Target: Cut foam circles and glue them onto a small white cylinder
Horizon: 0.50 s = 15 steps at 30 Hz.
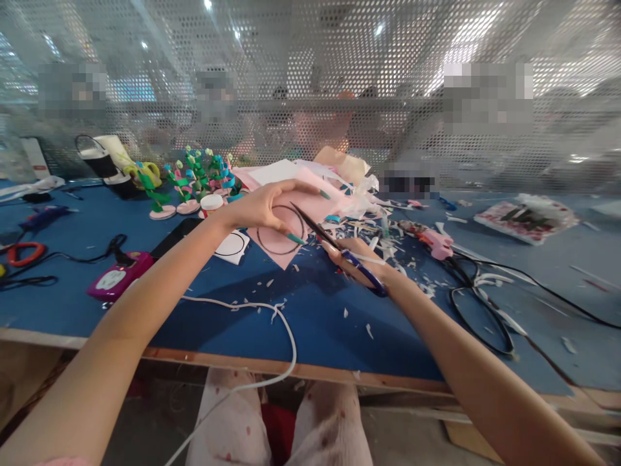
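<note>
My left hand [264, 207] grips a pink sheet of paper [276, 249] above the table, thumb lying across its face and the other fingers curved over the upper part. A dark circle outline is drawn on this sheet. Blue-handled scissors [363, 272] are in my right hand [356, 255], whose fingers wrap round the handles. Their dark blades point up and left, with the tip beside the drawn circle near my left thumb. Whether the blades touch the paper I cannot tell. A white piece of paper with a similar circle [233, 247] lies under the left wrist.
White paper scraps [388, 249] litter the table right of the hands. A pink glue gun [436, 244] with a black cord lies there. Green paper plants [194, 175], a white-lidded jar [211, 205] and a purple device [120, 275] stand left. A white cable [252, 304] crosses the front edge.
</note>
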Motion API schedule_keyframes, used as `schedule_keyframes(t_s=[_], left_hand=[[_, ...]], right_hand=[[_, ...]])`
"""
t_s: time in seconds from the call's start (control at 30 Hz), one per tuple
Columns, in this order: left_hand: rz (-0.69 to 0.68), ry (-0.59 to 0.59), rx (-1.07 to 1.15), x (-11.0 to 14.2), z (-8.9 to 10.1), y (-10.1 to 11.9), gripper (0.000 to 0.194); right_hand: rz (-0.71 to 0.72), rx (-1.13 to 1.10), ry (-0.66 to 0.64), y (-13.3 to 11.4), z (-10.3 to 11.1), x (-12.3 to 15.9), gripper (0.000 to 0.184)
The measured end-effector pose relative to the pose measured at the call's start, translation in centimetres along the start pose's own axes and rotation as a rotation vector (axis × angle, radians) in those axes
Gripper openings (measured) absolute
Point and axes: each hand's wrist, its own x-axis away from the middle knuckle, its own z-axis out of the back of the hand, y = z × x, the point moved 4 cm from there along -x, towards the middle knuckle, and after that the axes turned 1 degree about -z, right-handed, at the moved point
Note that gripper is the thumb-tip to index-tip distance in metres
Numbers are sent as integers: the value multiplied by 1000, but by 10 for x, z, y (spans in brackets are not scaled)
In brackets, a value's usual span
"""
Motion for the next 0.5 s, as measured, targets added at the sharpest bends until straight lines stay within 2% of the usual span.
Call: schedule_keyframes(t_s=[0.1,0.2,0.3,0.4,0.5], left_hand=[[12,-44,60,-1,-5,0,64],[13,-40,92,-1,-4,-4,66],[16,26,130,-1,1,-12,63],[40,104,176,-1,5,-21,58],[110,104,188,0,3,-28,53]], right_hand=[[10,3,-34,1,-2,1,54],[-42,-61,-50,1,-4,2,59],[-75,-147,-57,0,-4,4,65],[-47,-198,-66,1,-4,5,69],[-6,-199,-92,2,-7,5,70]])
